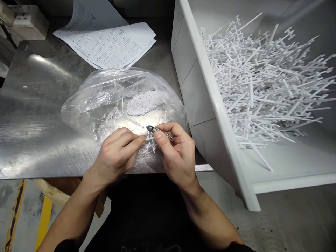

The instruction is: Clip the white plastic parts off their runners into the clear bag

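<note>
My left hand (119,152) pinches one end of a small white plastic sprue (153,144) with short cross branches. In my right hand (178,150) is a small pair of metal nippers (166,135), its head up against the top of the sprue. The fingers of both hands are closed and close together. Just beyond them lies a clear plastic bag (105,94), spread open on the metal table. Inside the bag are a heap of tiny white parts (144,102) and a smaller scatter of them to the left.
To the right, a large light-grey bin (201,91) holds a tangled pile of white sprues (262,87). Printed sheets (112,42) lie behind the bag. A boxy off-white fixture (30,22) stands at the back left of the metal table (34,122).
</note>
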A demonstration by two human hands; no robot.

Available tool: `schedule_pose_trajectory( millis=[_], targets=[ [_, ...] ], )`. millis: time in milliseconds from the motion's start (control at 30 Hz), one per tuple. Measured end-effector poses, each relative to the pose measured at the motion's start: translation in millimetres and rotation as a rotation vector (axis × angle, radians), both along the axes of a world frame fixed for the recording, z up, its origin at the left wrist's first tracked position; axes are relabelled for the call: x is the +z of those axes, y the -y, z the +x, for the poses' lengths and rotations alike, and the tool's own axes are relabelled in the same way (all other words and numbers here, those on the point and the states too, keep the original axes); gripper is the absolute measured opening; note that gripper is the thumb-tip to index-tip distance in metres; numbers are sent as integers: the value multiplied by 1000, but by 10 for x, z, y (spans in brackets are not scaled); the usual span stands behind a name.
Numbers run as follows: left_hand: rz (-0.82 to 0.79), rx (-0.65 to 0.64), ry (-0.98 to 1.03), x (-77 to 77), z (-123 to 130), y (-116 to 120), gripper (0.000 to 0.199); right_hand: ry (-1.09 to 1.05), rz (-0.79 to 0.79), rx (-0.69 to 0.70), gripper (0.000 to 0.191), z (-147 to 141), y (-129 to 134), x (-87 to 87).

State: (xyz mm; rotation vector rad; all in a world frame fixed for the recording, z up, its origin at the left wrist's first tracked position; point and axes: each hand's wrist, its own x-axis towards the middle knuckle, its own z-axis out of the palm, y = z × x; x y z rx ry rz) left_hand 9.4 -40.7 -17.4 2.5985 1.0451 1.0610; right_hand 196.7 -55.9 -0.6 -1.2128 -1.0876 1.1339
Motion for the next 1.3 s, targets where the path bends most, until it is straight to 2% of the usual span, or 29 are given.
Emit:
schedule_pose_trajectory(
  millis=[167, 267, 367, 500, 1000, 1300],
  targets=[
    [-34, 14, 35, 47, 4, -8, 22, -113, -24, -12, 7, 4, -20, -1],
    [-26, 82, 119, 100, 14, -7, 18, -215, 5, -24, 12, 42, 4, 3],
    [11, 135, 229, 132, 18, -10, 21, -182, 30, -7, 11, 81, 50, 26],
    [45, 130, 285, 134, 14, -17, 24, -113, 43, 33, 9, 110, 99, 57],
    [58, 92, 233, 118, -30, -18, 24, -39, 58, 129, 7, 165, 143, -14],
    [87, 110, 184, 124, -5, -53, 20, -36, 27, 103, 7, 136, 141, -39]
  ],
)
